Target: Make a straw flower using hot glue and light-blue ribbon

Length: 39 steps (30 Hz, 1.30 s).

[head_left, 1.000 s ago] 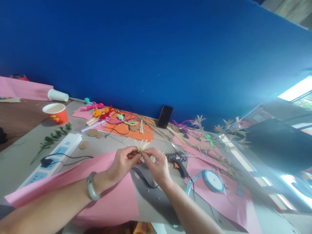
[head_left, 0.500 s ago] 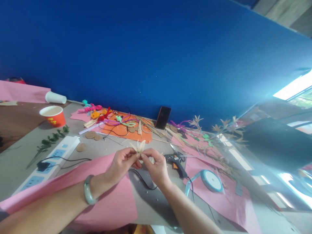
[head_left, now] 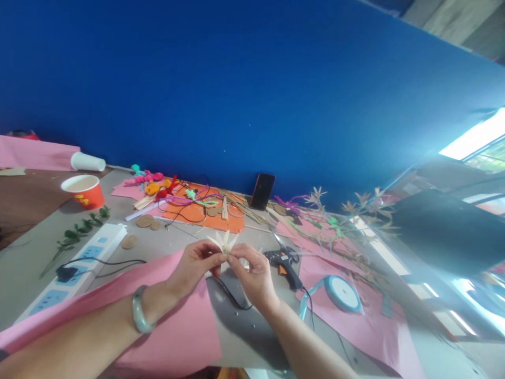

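A pale, cream-coloured flower with several pointed petals [head_left: 224, 242] stands up between my two hands, over the near middle of the table. My left hand [head_left: 199, 260] pinches its base from the left, with a jade-like bangle [head_left: 141, 309] on the wrist. From the right, my right hand [head_left: 252, 271] pinches the same base, fingertips meeting the left ones. The fingers hide the lower part of the flower. Just right of my right hand lies a black glue gun [head_left: 284, 266], with scissors [head_left: 281, 241] beside it.
Pink paper [head_left: 169, 326] covers the table's near left. A power strip [head_left: 79, 273], a leafy sprig [head_left: 81, 231] and a red paper cup [head_left: 83, 192] are on the left. A phone [head_left: 262, 191] leans on the blue wall. A ribbon roll [head_left: 342, 293] lies right, near dried flowers [head_left: 317, 197].
The flower's petals look more spread and show more clearly between my fingertips. Both hands keep their pinch in nearly the same place. The view has shifted slightly.
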Each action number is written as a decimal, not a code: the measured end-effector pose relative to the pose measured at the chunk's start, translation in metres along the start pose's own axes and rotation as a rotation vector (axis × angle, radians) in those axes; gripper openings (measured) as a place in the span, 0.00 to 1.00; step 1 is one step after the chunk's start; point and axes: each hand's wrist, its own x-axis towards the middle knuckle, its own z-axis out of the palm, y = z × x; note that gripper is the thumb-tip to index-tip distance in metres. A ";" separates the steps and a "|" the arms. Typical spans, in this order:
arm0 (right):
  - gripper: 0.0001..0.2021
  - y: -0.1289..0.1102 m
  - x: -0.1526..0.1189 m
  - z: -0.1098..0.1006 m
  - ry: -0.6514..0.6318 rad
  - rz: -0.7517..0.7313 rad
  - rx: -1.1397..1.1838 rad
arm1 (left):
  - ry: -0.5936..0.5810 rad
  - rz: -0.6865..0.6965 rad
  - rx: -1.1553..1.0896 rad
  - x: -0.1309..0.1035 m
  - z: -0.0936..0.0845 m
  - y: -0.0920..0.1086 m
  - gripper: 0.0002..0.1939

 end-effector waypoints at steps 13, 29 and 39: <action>0.04 -0.010 -0.003 -0.004 -0.040 0.021 0.013 | -0.002 0.037 0.014 0.001 0.000 0.001 0.09; 0.06 -0.013 -0.002 -0.008 -0.102 0.180 -0.002 | 0.018 0.165 0.116 -0.002 0.001 0.002 0.10; 0.07 -0.016 0.000 -0.011 -0.101 0.219 0.010 | -0.011 0.089 0.118 -0.001 -0.002 0.005 0.10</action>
